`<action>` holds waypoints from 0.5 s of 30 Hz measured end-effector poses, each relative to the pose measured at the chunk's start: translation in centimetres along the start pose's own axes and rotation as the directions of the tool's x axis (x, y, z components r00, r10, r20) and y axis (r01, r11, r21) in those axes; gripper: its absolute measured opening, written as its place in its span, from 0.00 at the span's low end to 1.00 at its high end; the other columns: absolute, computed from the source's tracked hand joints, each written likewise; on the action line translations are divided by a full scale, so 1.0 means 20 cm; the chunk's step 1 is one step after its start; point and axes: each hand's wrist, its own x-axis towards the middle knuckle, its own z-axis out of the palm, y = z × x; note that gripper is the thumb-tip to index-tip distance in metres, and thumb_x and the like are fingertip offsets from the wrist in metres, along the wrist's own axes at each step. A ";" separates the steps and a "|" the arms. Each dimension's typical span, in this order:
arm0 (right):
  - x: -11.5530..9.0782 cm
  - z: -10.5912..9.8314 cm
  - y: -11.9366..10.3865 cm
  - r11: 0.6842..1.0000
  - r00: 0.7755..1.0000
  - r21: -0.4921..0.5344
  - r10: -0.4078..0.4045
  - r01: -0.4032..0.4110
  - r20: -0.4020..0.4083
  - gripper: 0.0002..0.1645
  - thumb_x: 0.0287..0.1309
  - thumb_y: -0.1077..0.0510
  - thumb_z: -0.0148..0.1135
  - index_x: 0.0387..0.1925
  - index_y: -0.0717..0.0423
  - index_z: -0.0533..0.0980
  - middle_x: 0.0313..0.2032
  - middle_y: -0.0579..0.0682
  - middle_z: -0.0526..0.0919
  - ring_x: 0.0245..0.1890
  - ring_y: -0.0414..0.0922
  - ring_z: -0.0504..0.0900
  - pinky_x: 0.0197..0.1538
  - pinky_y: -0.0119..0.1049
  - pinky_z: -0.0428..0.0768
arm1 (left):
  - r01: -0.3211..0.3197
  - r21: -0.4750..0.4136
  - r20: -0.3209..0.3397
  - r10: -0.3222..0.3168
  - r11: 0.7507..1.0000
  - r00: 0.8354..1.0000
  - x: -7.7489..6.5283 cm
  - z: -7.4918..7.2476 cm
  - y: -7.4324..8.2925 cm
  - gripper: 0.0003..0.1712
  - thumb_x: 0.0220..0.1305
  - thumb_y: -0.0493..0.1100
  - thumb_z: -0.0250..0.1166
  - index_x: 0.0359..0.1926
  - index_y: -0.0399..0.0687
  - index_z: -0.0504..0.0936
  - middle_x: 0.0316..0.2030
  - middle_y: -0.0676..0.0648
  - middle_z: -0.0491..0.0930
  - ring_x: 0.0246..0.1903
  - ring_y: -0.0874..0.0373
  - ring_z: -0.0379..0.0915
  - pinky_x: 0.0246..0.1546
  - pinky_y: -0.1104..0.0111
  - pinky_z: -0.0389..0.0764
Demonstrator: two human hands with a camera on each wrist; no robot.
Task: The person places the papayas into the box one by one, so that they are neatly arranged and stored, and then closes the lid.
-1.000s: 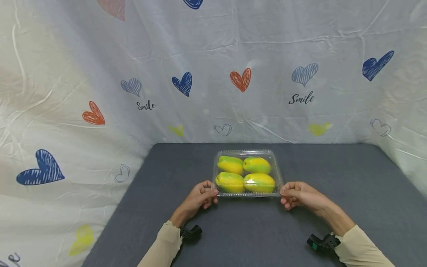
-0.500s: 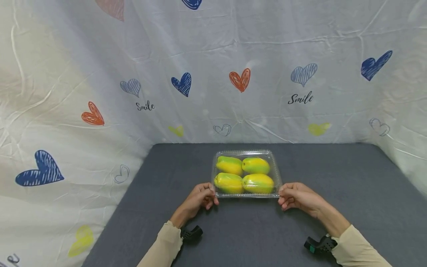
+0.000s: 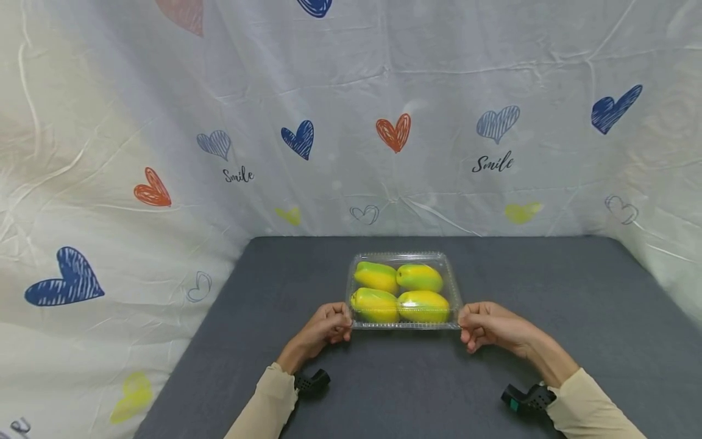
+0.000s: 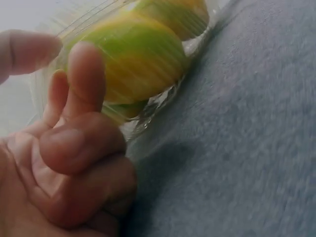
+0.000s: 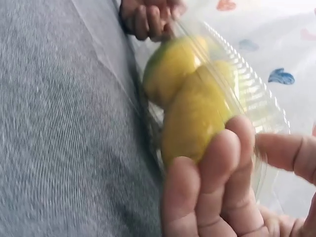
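Note:
A clear plastic clamshell box [image 3: 406, 325], lid closed, holds several yellow-green mangoes [image 3: 423, 306] in two rows. My left hand [image 3: 318, 332] pinches its near left corner between thumb and index finger. At the near right corner, my right hand [image 3: 496, 326] pinches the rim the same way. The left wrist view shows mangoes [image 4: 138, 59] through the ribbed plastic, with the lower fingers curled beneath the corner. In the right wrist view, the fingers lie close to the box wall [image 5: 197, 44], and the left hand [image 5: 150, 17] appears at the far end.
A dark grey cloth-covered table [image 3: 417, 390] lies under the box. Behind and to the left hangs a white curtain [image 3: 340, 73] printed with hearts and "Smile". Black wrist cameras [image 3: 529, 397] sit on both wrists, below cream sleeves [image 3: 592, 408].
The box has slid slightly toward me, both hands moving along with it. The left fingers have closed in more on their corner.

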 end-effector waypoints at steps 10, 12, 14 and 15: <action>-0.04 -0.08 -0.02 0.999 0.995 0.034 -0.007 0.004 0.097 0.19 0.81 0.51 0.44 0.48 0.57 0.77 0.39 0.47 0.88 0.38 0.42 0.87 0.46 0.42 0.87 | 0.027 -0.035 0.120 -0.022 0.999 0.992 0.02 -0.05 0.01 0.13 0.78 0.38 0.45 0.32 0.45 0.69 0.19 0.53 0.64 0.15 0.62 0.53 0.17 0.72 0.60; -0.06 -0.10 -0.03 1.000 0.998 0.007 -0.010 0.009 0.055 0.20 0.81 0.49 0.43 0.50 0.57 0.77 0.41 0.47 0.88 0.40 0.43 0.88 0.47 0.42 0.87 | 0.052 -0.030 0.133 -0.047 0.998 0.990 0.01 -0.06 0.02 0.15 0.79 0.40 0.43 0.32 0.44 0.69 0.18 0.52 0.63 0.14 0.62 0.52 0.17 0.72 0.62; -0.07 -0.11 -0.05 0.999 1.000 -0.035 -0.013 0.013 -0.014 0.22 0.81 0.47 0.43 0.53 0.59 0.75 0.43 0.48 0.87 0.42 0.43 0.88 0.49 0.42 0.87 | 0.074 -0.017 0.146 -0.071 0.997 0.987 0.01 -0.08 0.03 0.16 0.80 0.41 0.42 0.32 0.44 0.69 0.19 0.51 0.63 0.15 0.62 0.53 0.18 0.72 0.63; -0.08 -0.12 -0.06 0.998 0.998 -0.059 -0.020 0.017 -0.052 0.24 0.81 0.46 0.43 0.55 0.61 0.74 0.44 0.48 0.87 0.43 0.44 0.87 0.50 0.42 0.86 | 0.087 -0.010 0.154 -0.085 0.996 0.984 0.01 -0.08 0.03 0.17 0.81 0.41 0.41 0.33 0.44 0.69 0.19 0.51 0.62 0.15 0.62 0.53 0.18 0.72 0.63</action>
